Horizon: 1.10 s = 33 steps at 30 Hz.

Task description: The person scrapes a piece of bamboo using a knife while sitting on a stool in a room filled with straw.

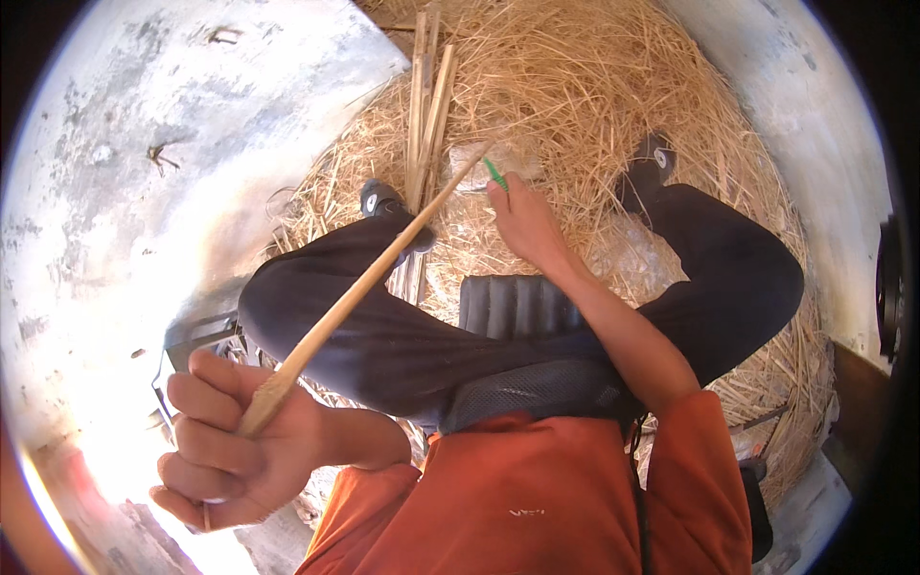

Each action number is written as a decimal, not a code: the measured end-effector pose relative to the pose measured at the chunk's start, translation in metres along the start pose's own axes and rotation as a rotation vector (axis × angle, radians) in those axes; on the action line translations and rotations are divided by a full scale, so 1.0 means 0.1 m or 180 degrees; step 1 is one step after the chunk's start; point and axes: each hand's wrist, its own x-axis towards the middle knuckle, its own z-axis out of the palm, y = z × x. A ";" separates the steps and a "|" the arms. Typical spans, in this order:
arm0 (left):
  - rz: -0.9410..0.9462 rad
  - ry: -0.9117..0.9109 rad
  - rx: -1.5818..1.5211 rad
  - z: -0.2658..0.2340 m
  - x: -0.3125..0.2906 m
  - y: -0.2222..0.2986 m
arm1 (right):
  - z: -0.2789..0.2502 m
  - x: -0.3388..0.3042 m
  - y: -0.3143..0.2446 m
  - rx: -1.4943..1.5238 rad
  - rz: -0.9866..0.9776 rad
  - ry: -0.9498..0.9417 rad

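Shirt: orange-red (pixel 537 489), nearest, filled the near middle; sleeves stopped short of the forearms.
L hand: the L hand (pixel 230 441) was closed in a fist, fingers curled round the thick butt of the strip, out nr the floor's near-L corner.
Strip: long, thin, yellowish, prob. wood or bamboo; the strip (pixel 359 285) ran up on a slant from the L fist, over the L thigh, tapering to its far tip by the R hand. Butt edge looked rough.
Trousers: dark trousers (pixel 733 264), knees bent out wide to both sides.
Seat pad: black ribbed pad (pixel 508 302) on the floor btwn the legs.
R hand: the R hand (pixel 529 225) reached out past the pad, fingers closed on a small green tool (pixel 495 174); its working end too small to ID.
Tip: strip's far end lay right by the tool; contact or not, couldn't tell.
Block: pale, flat-topped block (pixel 522 155) on the floor, just beyond the R hand, w/ straw bits about it.
Shoes: dark L shoe (pixel 383 199) and R shoe (pixel 654 158), either side of the block.
Slats: few long, pale slats (pixel 436 110), L of the block, running twd the floor's far edge.
Straw: loose, dry straw-like strands (pixel 594 57), heaped thick along the floor's far edge.
Wall: pale wall (pixel 815 115) bordered the floor's R edge.
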 end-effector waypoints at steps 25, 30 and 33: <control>-0.0766 -0.0547 -0.1663 0.00 0.09 0.30 | -0.05 -1.12 -0.72 0.0197 -0.1245 -0.0333; -0.0782 -0.0537 -0.1734 0.06 0.05 0.35 | -0.13 -1.45 -0.94 0.0312 -0.1681 -0.0274; -0.0740 -0.0415 -0.1713 0.06 0.04 0.35 | -0.07 -1.27 -0.77 -0.0068 -0.1388 -0.0123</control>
